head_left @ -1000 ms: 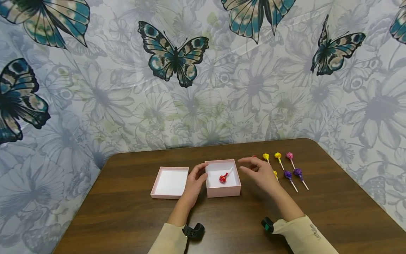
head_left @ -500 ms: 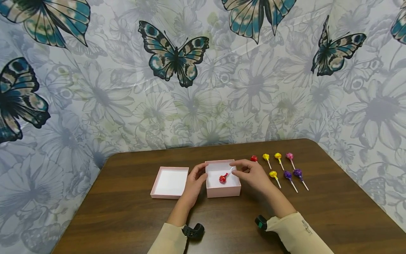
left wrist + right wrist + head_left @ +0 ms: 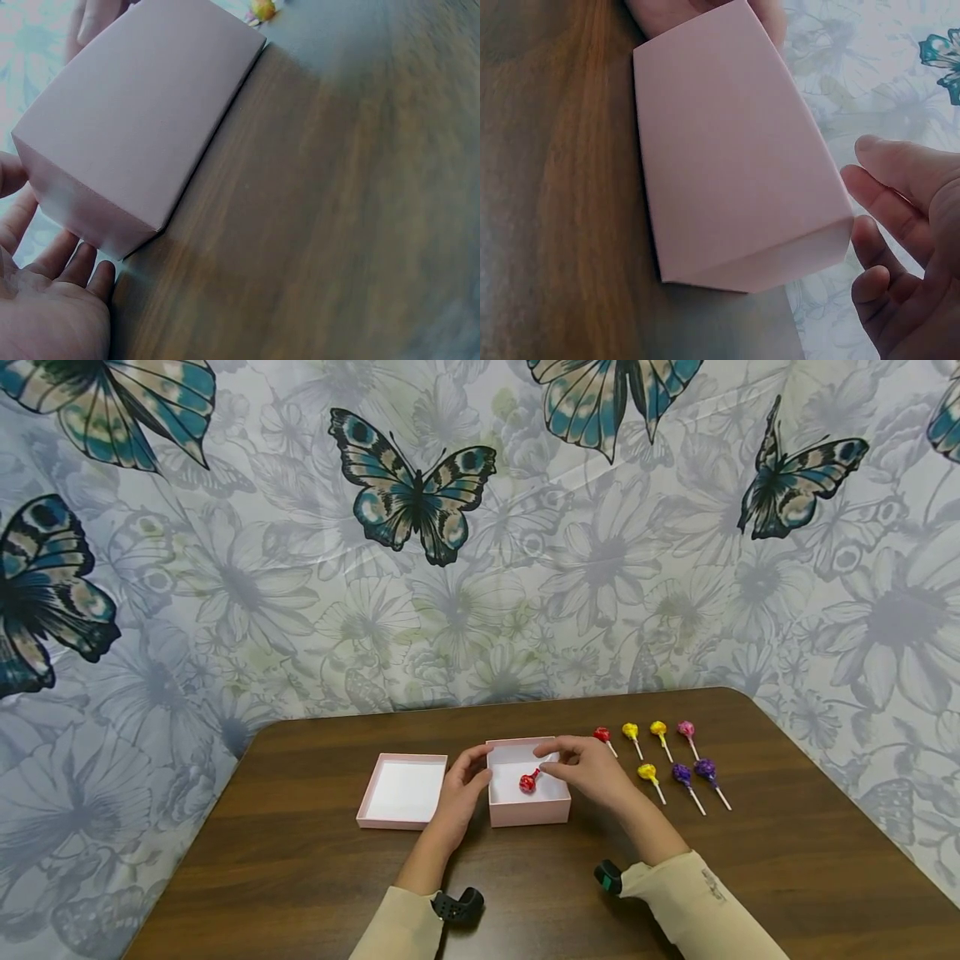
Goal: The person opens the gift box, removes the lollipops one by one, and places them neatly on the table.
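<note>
A pink box [image 3: 528, 813] with a white inside stands uncovered on the table. In it lies a red-wrapped lollipop [image 3: 527, 784]; its stick is mostly hidden by my right hand. My left hand [image 3: 459, 802] rests against the box's left side, fingers touching the wall, as the left wrist view also shows. Over the box's right rim my right hand [image 3: 592, 770] reaches in, thumb and forefinger apart, near the lollipop's stick. From the right wrist view, the other fingers of the right hand [image 3: 907, 240] are loosely bent beside the box wall. The box's inside is hidden in both wrist views.
A shallow pink lid [image 3: 405, 789], white inside, lies left of the box. Right of it lie several lollipops: a red one [image 3: 602, 735], yellow ones [image 3: 658, 729], a pink one [image 3: 686, 728] and purple ones [image 3: 705, 768]. A butterfly-patterned cloth [image 3: 450, 635] hangs behind the table [image 3: 300, 860].
My right hand has moved left from beside the box to over its right part, uncovering the red and yellow lollipops on the table. The left hand, the box and the lollipop inside have stayed put.
</note>
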`<state>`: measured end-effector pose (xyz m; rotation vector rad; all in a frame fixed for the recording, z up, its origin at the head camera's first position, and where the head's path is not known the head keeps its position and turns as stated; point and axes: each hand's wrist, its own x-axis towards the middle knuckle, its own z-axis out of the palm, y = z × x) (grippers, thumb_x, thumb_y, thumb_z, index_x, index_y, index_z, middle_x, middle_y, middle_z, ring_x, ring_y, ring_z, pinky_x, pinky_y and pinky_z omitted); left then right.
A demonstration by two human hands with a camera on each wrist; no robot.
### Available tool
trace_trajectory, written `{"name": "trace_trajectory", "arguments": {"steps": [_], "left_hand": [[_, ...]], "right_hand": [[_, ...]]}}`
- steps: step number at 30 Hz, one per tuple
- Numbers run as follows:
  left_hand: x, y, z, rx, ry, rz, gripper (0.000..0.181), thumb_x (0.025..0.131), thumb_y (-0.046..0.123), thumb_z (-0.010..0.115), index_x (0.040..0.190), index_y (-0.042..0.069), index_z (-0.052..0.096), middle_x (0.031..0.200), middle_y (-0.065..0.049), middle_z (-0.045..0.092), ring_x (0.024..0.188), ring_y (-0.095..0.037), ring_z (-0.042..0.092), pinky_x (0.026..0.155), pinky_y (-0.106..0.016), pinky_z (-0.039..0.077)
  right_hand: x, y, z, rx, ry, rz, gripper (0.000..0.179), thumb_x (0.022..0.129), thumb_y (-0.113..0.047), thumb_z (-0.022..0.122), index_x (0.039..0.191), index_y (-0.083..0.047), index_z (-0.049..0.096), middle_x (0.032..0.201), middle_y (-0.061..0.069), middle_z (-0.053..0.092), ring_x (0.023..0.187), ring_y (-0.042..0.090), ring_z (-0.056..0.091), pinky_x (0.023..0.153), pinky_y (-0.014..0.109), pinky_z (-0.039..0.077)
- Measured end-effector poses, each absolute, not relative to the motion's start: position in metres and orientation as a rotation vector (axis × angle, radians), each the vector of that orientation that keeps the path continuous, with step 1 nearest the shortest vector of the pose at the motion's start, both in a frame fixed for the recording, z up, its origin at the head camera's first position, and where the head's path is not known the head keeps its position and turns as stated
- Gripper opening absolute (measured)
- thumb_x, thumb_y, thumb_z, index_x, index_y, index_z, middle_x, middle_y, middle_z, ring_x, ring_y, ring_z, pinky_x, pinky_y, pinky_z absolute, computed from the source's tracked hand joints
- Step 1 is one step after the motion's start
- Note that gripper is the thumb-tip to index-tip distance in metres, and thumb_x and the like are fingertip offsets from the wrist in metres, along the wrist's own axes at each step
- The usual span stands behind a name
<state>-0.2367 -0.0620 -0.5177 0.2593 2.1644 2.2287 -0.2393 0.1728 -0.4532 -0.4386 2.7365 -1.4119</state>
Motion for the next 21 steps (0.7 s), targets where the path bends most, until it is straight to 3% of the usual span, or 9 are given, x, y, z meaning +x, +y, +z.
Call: {"name": "trace_trajectory", "arguments": {"steps": [14,21], "left_hand": [[-0.237,-0.062,-0.518,0.254,2.15,2.233,0.041,0.1,0.007,0.054,0.14,0.01,0.052,0.15,-0.012,0.049,0.143,-0.032,0.042,0.12,-0.051,0.034],[-0.238,-0.062,-0.518,0.263,2.123,2.258,0.041,0.099,0.006,0.054,0.14,0.009,0.053,0.15,-0.011,0.048,0.143,-0.031,0.042,0.121,-0.051,0.032]], "right_hand": [[-0.25,0.157,-0.455,-0.582,2.831,-1.143,0.017,0.087,-0.019,0.077,0.103,-0.016,0.078,0.107,-0.004,0.075,0.088,0.015,0.058,0.073,0.028,0.049],[-0.256,0.152,-0.46,-0.755,2.87,-1.017,0.017,0.084,-0.014,0.078,0.101,-0.014,0.078,0.102,-0.004,0.076,0.085,0.014,0.059,0.076,0.029,0.048]]}}
